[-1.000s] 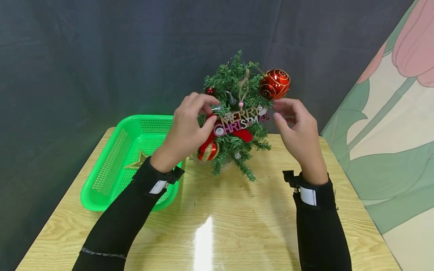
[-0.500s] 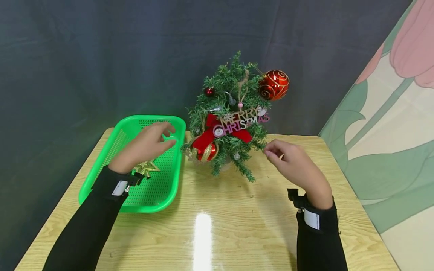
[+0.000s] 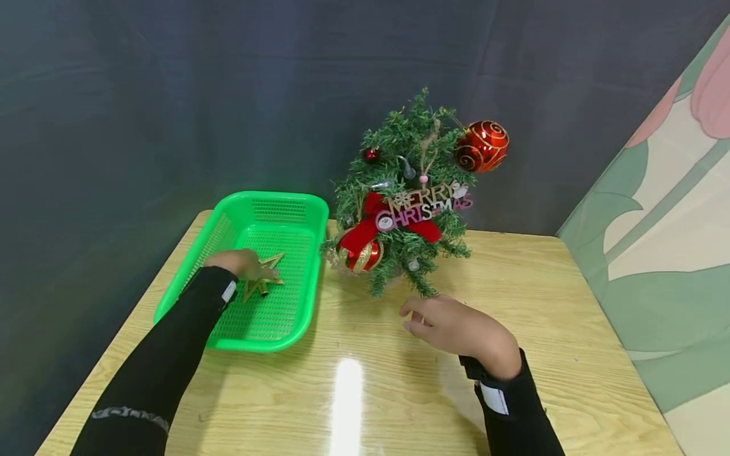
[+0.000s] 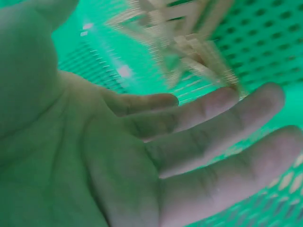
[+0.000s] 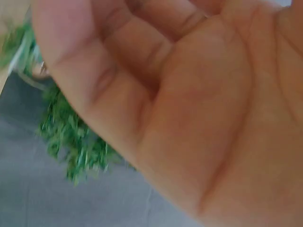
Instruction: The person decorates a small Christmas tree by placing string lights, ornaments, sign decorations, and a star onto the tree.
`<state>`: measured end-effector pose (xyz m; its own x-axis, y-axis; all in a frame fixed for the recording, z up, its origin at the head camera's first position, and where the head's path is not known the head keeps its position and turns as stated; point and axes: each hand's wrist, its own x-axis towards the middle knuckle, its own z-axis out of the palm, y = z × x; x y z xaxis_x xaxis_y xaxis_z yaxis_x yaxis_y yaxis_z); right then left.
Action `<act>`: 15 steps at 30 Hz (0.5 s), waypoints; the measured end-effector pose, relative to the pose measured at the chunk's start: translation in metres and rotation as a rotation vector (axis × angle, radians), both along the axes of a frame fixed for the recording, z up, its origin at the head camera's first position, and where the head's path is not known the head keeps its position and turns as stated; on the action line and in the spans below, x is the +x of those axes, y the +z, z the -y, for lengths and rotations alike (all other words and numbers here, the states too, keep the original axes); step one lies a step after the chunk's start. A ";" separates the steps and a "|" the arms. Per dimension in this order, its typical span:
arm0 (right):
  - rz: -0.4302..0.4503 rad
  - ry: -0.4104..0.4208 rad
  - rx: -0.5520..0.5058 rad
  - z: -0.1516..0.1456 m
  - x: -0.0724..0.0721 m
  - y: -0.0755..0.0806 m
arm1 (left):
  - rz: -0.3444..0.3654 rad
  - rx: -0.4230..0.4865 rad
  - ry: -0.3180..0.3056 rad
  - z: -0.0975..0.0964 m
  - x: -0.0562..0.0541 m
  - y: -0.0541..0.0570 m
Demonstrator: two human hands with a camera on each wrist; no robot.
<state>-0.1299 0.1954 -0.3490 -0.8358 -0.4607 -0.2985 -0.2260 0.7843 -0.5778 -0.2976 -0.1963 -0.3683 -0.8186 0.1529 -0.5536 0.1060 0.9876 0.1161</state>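
Note:
My left hand reaches down into a green plastic basket, beside a gold star ornament. In the left wrist view its fingers extend fairly straight, with the gold star just beyond them; whether a fingertip touches the star is unclear through the blur. Over the table, in front of a small Christmas tree, my right hand hovers with loosely bent fingers and nothing visible in them. The right wrist view shows its bare palm, with blurred tree branches behind.
On the tree hang a Merry Christmas sign, a large red bauble, a red bow and a striped red-gold bauble. The wooden table backs onto a dark curtain; a floral-patterned panel stands at right.
My left hand has left the tree's sign and gone left and down into the basket beside the star. My right hand has dropped from the tree towards the table front. The view has shifted slightly.

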 end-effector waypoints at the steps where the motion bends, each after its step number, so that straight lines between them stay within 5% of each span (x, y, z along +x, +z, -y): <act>1: 0.012 0.004 -0.005 0.002 0.000 0.000 | -0.004 -0.004 0.008 0.001 0.000 -0.003; 15: -0.027 0.003 0.012 0.003 -0.006 -0.005 | -0.036 0.064 0.064 0.017 -0.003 -0.029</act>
